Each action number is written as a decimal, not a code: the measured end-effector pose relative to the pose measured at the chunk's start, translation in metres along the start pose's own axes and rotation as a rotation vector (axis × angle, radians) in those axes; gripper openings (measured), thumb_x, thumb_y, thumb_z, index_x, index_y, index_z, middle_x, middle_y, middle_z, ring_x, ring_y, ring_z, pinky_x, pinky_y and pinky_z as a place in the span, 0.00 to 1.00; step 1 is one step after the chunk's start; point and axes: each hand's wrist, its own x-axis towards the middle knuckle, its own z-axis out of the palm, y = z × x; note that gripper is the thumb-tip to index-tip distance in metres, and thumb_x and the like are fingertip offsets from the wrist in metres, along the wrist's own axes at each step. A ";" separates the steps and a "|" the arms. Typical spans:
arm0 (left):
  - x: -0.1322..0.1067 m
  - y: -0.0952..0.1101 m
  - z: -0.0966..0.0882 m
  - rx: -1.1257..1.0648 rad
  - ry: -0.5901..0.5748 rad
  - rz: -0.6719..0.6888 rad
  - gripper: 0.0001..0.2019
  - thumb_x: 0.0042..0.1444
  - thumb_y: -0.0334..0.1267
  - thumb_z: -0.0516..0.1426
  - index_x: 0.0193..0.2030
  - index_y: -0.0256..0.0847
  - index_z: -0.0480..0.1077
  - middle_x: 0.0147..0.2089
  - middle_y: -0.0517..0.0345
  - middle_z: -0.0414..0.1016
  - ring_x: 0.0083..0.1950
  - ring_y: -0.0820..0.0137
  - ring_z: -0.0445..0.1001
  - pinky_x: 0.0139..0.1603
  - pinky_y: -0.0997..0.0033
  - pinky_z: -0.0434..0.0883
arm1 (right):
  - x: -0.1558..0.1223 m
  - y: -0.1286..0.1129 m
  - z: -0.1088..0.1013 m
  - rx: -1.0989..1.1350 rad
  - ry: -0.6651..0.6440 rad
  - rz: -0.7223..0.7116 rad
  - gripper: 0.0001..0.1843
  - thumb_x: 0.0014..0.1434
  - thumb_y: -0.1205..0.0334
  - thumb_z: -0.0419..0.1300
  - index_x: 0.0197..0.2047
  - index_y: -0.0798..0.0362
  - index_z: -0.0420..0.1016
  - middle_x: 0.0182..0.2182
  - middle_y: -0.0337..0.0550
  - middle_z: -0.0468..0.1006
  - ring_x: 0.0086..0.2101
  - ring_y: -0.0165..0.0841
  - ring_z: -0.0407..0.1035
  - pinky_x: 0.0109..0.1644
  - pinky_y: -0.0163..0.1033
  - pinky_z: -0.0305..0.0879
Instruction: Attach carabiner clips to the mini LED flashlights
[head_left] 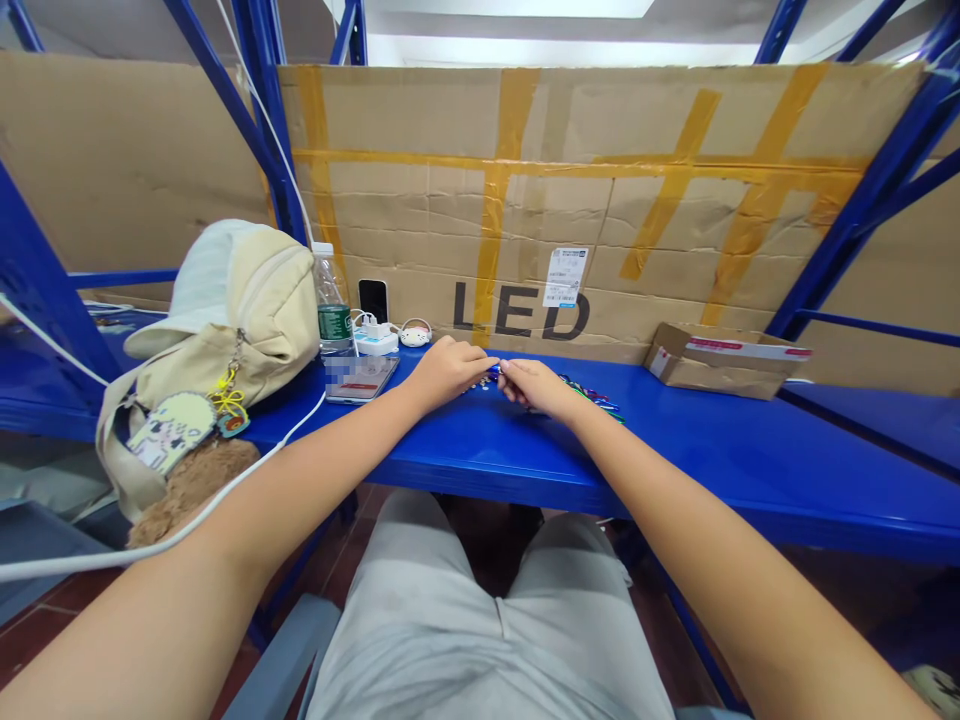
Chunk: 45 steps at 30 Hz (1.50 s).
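Blue metal racking and a big taped cardboard sheet back the blue table. Both hands meet near mid-table. Left hand: fingers bent over, tips on a small blue piece. Right hand: thumb and fingers closed in a pinch on the same piece (exact finger placement partly hidden). So the piece sits between the two sets of fingertips, just above the tabletop. Thin shiny coloured pieces lie just beside the right hand; what they are, too small to tell.

Risks: the piece looks small and maybe slick, so a loose pinch could let it slip and drop among the others. A right-hand sweep could scatter the coloured pieces. White cable runs by the left arm; a snag there could tug whatever it feeds. Bottle could tip if knocked.

Writing: "LED" in big black letters on the cardboard. White sticker above it has fine print, unreadable. Bottle's green label, not legible. Open carton on the right has a red-and-white strip, print too small.
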 end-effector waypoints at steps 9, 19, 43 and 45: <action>0.003 0.002 0.001 -0.094 -0.002 -0.083 0.12 0.63 0.41 0.52 0.48 0.44 0.74 0.42 0.55 0.78 0.41 0.70 0.73 0.39 0.69 0.61 | 0.001 0.007 -0.003 -0.261 0.087 -0.133 0.22 0.65 0.52 0.42 0.25 0.52 0.63 0.20 0.39 0.67 0.23 0.30 0.61 0.30 0.36 0.55; 0.007 0.008 0.002 -0.531 0.055 -0.279 0.15 0.59 0.42 0.56 0.49 0.39 0.74 0.44 0.51 0.79 0.45 0.67 0.76 0.47 0.69 0.70 | 0.007 0.008 -0.002 -0.461 0.306 -0.291 0.15 0.64 0.52 0.44 0.28 0.49 0.55 0.26 0.40 0.68 0.29 0.33 0.61 0.34 0.37 0.54; 0.006 0.005 0.003 -0.623 0.045 -0.262 0.13 0.58 0.42 0.57 0.45 0.38 0.76 0.43 0.51 0.79 0.43 0.68 0.76 0.47 0.69 0.70 | 0.004 0.006 -0.004 -0.339 0.140 -0.241 0.18 0.65 0.57 0.43 0.24 0.50 0.58 0.22 0.37 0.67 0.28 0.30 0.62 0.36 0.36 0.57; 0.005 0.004 0.002 -0.603 0.019 -0.212 0.13 0.59 0.42 0.56 0.45 0.38 0.76 0.43 0.51 0.79 0.43 0.68 0.76 0.46 0.70 0.70 | 0.003 0.006 -0.001 -0.271 0.116 -0.194 0.18 0.65 0.58 0.43 0.24 0.50 0.58 0.21 0.36 0.66 0.25 0.29 0.61 0.33 0.35 0.57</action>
